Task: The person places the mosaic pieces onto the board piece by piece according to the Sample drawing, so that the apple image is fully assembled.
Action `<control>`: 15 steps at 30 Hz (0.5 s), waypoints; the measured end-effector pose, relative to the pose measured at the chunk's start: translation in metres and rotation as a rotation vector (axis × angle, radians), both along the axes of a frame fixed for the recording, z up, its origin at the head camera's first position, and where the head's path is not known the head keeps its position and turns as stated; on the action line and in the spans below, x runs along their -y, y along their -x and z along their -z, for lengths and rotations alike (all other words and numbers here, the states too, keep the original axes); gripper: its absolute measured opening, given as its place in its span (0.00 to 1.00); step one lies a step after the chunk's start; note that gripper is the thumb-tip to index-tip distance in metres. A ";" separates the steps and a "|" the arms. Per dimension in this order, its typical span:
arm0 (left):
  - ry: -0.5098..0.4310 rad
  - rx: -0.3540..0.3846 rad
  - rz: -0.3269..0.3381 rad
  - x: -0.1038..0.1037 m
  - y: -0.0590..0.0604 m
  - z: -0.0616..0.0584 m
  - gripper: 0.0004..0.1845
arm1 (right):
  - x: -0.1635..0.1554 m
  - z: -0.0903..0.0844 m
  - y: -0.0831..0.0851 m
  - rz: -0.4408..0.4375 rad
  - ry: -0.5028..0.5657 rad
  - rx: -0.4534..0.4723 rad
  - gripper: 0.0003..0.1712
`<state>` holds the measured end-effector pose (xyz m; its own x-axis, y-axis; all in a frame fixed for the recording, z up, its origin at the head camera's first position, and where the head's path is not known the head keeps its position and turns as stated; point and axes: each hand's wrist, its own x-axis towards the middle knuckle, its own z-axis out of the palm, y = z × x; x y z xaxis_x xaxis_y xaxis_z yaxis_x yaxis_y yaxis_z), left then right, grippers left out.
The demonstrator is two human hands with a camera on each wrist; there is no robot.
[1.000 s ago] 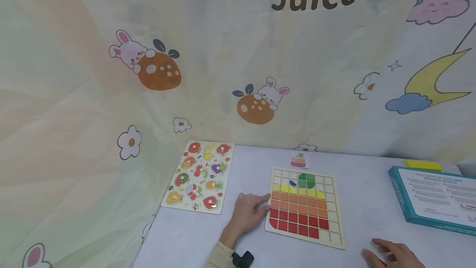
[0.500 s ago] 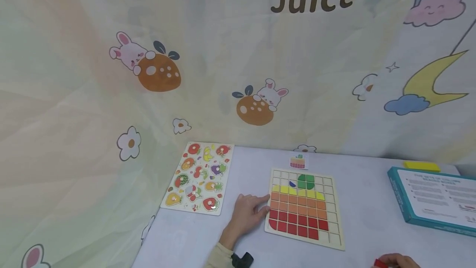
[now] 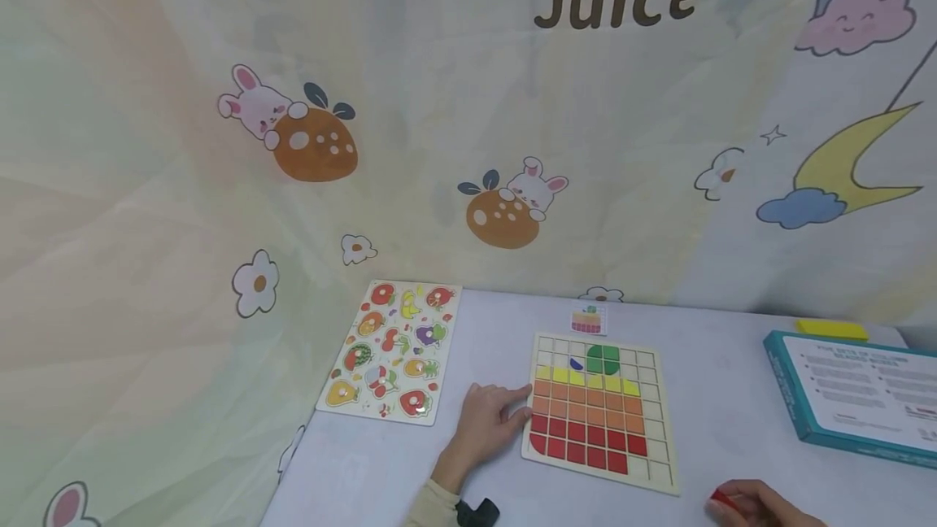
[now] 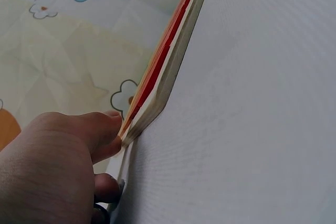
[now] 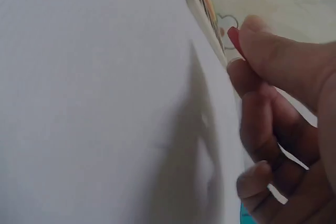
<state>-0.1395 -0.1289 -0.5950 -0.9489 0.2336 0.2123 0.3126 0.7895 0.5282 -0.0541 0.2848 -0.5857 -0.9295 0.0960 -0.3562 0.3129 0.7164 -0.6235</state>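
A square wooden grid board lies on the table with rows of red, orange and yellow tiles, plus green pieces and a small blue piece near its top. My left hand touches the board's left edge with forefinger and thumb; the left wrist view shows these fingers against the board's side. To the right of the board's lower corner, my right hand pinches a small red tile between thumb and forefinger, raised off the cloth. Most of that tile is hidden by the fingers. Uncovered cells show at the right end of the bottom red row.
A small picture card sits behind the board. A fruit puzzle board lies at the left. On the right are a teal-edged box and a yellow object. A printed cloth hangs behind the table.
My right hand dipped toward the near edge, then came back up and leftward toward the board, a red tile in its fingertips. The left hand stays at the board's edge.
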 end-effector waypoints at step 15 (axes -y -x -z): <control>-0.003 -0.024 0.002 0.000 -0.001 0.001 0.21 | 0.043 -0.032 0.027 -0.112 -0.013 -0.137 0.20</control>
